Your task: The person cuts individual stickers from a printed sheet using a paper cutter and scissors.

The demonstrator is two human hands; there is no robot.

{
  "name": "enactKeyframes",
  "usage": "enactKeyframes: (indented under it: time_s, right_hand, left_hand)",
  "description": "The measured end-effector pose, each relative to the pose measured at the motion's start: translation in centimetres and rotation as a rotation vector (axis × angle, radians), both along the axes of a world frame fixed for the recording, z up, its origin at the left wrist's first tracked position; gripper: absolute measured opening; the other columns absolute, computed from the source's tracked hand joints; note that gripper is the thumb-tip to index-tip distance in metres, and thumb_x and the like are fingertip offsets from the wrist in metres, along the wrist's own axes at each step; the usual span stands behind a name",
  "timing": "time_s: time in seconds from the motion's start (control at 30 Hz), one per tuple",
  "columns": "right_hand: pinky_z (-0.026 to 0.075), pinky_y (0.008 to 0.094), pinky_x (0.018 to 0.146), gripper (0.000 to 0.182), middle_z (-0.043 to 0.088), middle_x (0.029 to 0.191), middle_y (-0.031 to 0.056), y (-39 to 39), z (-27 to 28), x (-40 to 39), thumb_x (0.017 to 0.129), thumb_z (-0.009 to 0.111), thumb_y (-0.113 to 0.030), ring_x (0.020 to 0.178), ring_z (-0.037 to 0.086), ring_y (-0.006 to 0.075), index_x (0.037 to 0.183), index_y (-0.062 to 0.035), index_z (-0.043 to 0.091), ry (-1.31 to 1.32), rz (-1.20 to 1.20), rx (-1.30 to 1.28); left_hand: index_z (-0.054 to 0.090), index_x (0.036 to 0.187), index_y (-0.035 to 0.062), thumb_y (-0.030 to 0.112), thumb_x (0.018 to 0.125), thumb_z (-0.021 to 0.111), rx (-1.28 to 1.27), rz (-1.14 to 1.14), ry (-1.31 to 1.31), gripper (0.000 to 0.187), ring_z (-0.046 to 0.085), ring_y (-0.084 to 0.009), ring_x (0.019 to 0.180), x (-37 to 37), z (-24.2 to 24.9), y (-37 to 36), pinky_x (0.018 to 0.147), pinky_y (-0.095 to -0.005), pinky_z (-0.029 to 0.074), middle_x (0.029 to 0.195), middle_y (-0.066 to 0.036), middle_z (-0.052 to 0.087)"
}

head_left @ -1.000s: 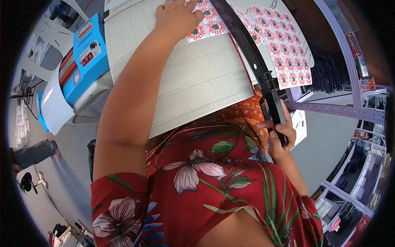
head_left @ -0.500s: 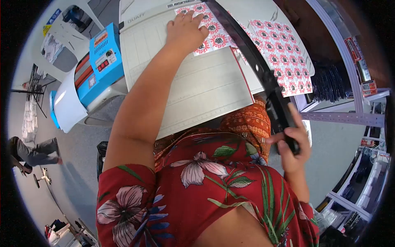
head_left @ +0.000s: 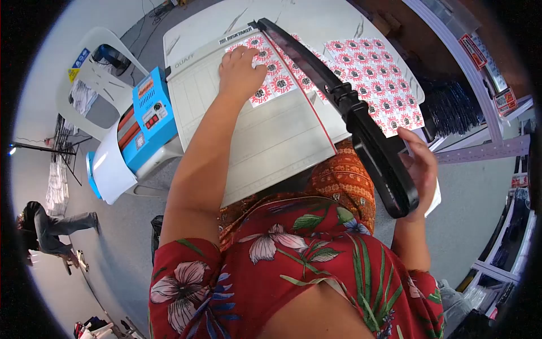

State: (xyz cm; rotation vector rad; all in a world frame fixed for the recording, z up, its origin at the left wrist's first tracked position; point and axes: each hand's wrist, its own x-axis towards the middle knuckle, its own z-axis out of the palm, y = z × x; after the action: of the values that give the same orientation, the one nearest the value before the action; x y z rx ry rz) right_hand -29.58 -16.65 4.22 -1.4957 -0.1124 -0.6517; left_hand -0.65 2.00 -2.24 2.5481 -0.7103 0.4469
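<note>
My left hand (head_left: 240,72) lies with its fingers spread on a sheet of red-and-black printed labels (head_left: 282,83), pressing it to the pale bed of a paper trimmer (head_left: 271,135). The trimmer's long black cutting arm (head_left: 355,110) is raised at a slant above the right edge. Beside and partly behind the arm's handle end is my right hand (head_left: 423,164), its fingers stretched apart. The handle hides part of that palm and whether it touches. Under the arm, a printed strip (head_left: 306,82) lies past the red cutting line.
A larger sheet of the same labels (head_left: 381,85) lies on the white marbled table (head_left: 197,31). At left, a blue laminator (head_left: 149,110) rests on a white chair (head_left: 93,127). Metal shelving (head_left: 480,73) stands at right. Another person (head_left: 51,229) is far left.
The cutting arm has come up nearer the camera, and my right hand has loosened from around its handle. My left hand stays on the sheet while the view has shifted.
</note>
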Motion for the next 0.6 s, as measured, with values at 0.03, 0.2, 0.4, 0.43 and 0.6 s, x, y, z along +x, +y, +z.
enactKeyframes:
  time_s: [0.03,0.2,0.4,0.43,0.6]
  right_hand:
    - [0.048,0.0302,0.070,0.050,0.041,0.116,0.0235,-0.2,-0.7,0.4,0.085,0.038,-0.044,0.080,0.058,0.0247,0.109,-0.0012,0.045,0.020,-0.018,0.005]
    - [0.046,0.0274,0.072,0.030,0.048,0.109,0.0134,-0.1,-2.9,1.7,0.089,0.037,-0.022,0.083,0.055,0.0161,0.103,0.0013,0.050,0.180,0.010,-0.022]
    - [0.043,0.0246,0.073,0.027,0.050,0.105,0.0114,-0.2,-4.0,3.0,0.089,0.038,-0.019,0.086,0.052,0.0142,0.101,0.0009,0.052,0.188,0.043,-0.116]
    - [0.043,0.0247,0.073,0.027,0.050,0.105,0.0111,-0.3,-4.1,3.1,0.089,0.038,-0.019,0.086,0.052,0.0142,0.101,0.0010,0.052,0.198,0.044,-0.127]
    - [0.040,0.0248,0.075,0.026,0.051,0.103,0.0103,-0.1,-5.1,3.1,0.089,0.039,-0.018,0.085,0.051,0.0136,0.100,0.0010,0.052,0.236,0.009,-0.181]
  left_hand:
    - [0.056,0.104,0.0125,0.024,0.068,0.051,-0.001,-0.001,0.002,0.038,0.034,-0.0283,0.112,-0.1,0.1,0.0,0.094,-0.0422,0.025,0.118,-0.009,0.044]
    - [0.057,0.101,0.0121,0.022,0.068,0.052,-0.014,0.000,-0.008,0.035,0.035,-0.0276,0.111,-0.2,0.2,0.1,0.094,-0.0411,0.026,0.117,-0.008,0.045]
    - [0.057,0.099,0.0118,0.020,0.067,0.054,-0.026,-0.012,-0.076,0.033,0.039,-0.0278,0.108,-0.1,-0.1,0.2,0.092,-0.0391,0.029,0.112,-0.009,0.048]
    - [0.057,0.098,0.0116,0.019,0.067,0.054,-0.020,-0.007,-0.102,0.032,0.041,-0.0284,0.107,-0.1,0.0,0.2,0.091,-0.0379,0.031,0.111,-0.009,0.049]
    - [0.058,0.097,0.0120,0.022,0.067,0.055,-0.070,-0.044,-0.044,0.032,0.038,-0.0266,0.109,0.2,-0.1,0.3,0.093,-0.0404,0.027,0.112,-0.008,0.048]
